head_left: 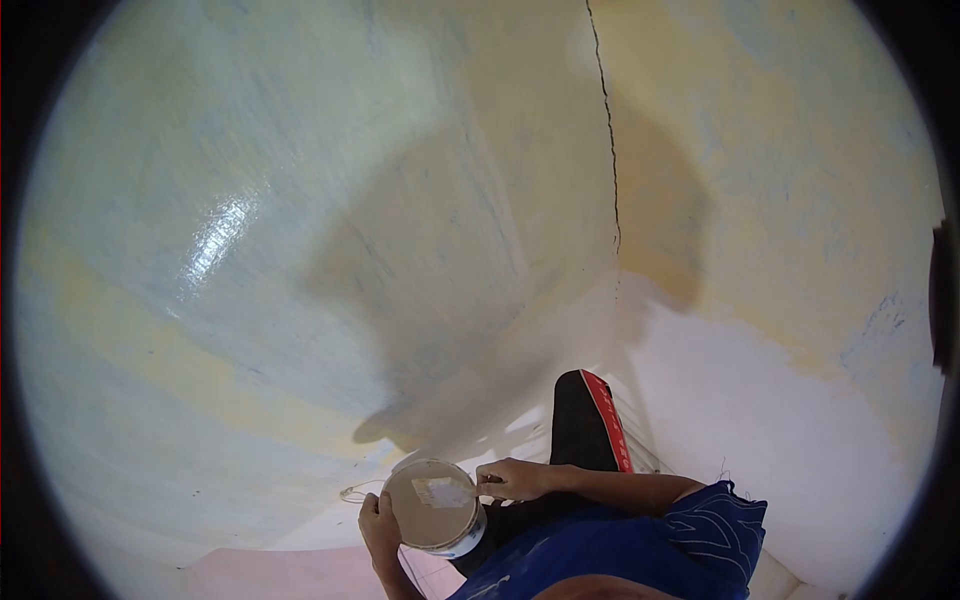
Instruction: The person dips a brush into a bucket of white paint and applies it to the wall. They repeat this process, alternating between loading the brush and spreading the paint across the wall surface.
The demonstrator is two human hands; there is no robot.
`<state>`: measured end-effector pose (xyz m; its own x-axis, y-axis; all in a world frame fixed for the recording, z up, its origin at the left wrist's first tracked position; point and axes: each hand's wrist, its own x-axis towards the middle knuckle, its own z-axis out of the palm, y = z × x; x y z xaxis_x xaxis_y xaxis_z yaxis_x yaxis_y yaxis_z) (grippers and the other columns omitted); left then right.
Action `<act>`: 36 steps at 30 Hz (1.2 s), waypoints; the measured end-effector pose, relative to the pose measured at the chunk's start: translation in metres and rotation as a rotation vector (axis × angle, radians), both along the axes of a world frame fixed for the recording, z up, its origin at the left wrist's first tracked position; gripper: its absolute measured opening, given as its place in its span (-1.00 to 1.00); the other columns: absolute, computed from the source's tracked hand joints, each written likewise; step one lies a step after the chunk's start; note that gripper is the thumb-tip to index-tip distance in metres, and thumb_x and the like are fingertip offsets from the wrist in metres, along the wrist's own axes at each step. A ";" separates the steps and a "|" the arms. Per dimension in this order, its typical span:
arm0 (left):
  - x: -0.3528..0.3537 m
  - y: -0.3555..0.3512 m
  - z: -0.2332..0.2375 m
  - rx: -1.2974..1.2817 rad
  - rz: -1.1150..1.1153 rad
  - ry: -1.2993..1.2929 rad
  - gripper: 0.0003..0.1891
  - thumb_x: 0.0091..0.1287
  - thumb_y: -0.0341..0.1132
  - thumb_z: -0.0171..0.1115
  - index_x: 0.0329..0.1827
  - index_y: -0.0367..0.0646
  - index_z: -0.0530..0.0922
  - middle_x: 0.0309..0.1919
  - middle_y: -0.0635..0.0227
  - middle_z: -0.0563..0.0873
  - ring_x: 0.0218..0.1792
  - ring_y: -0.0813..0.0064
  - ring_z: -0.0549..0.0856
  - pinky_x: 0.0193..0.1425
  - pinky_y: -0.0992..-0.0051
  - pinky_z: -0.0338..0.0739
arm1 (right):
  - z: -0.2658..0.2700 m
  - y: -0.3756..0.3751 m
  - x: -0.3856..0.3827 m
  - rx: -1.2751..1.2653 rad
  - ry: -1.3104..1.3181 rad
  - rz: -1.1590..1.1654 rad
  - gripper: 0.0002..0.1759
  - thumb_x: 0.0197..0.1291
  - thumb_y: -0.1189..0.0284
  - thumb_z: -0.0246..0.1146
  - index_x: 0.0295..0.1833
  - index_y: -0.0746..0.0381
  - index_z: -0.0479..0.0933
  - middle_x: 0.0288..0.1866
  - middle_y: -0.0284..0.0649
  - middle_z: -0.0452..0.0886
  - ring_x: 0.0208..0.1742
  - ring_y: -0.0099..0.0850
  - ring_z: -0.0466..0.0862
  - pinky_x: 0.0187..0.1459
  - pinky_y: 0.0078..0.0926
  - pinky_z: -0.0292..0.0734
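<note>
I see a small round bucket (436, 508) low in the view, just in front of the person's body. It is filled nearly to the rim with smooth beige paste, with a pale white patch near the middle. The left hand (380, 527) wraps the bucket's left side and holds it. The right hand (515, 480) sits at the bucket's right rim with its fingers pinched, perhaps on something thin; I cannot tell. Above the bucket runs a cracked wall corner (612, 150), and to its right a black trouser leg (578, 425).
</note>
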<state>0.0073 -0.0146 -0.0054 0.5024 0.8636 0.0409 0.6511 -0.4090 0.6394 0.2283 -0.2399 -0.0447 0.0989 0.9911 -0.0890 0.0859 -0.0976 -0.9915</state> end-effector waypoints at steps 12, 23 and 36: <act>-0.002 0.004 -0.005 0.024 -0.011 0.008 -0.54 0.53 -0.17 0.19 -0.47 -0.36 0.39 -0.62 0.12 0.41 -0.52 0.31 0.30 -0.38 0.16 0.31 | -0.005 0.001 -0.001 0.014 -0.014 0.010 -0.65 0.59 0.16 0.13 0.01 0.26 0.54 -0.41 -0.30 0.57 -0.47 -0.55 0.56 -0.42 -0.46 0.51; -0.001 0.003 -0.001 0.017 -0.006 0.018 -0.56 0.52 -0.21 0.19 -0.45 -0.38 0.38 -0.61 0.07 0.38 -0.52 0.28 0.28 -0.38 0.15 0.30 | 0.106 -0.031 0.109 0.329 0.272 -0.417 -0.85 0.43 0.39 0.22 0.03 0.17 0.53 -0.47 -0.40 0.54 -0.59 -0.65 0.48 -0.60 -0.59 0.36; -0.003 0.008 -0.006 -0.023 -0.010 -0.024 -0.56 0.52 -0.19 0.19 -0.45 -0.38 0.38 -0.62 0.11 0.38 -0.51 0.32 0.29 -0.37 0.18 0.32 | 0.212 -0.094 0.260 0.410 -0.114 -0.964 -0.64 0.62 0.14 0.11 -0.04 0.24 0.52 -0.54 -0.44 0.40 -0.68 -0.70 0.23 -0.68 -0.59 0.12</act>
<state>0.0046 -0.0065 -0.0111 0.5104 0.8593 0.0331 0.6314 -0.4006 0.6640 0.4882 -0.3337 0.1668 0.8482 0.4403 0.2945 0.2452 0.1666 -0.9551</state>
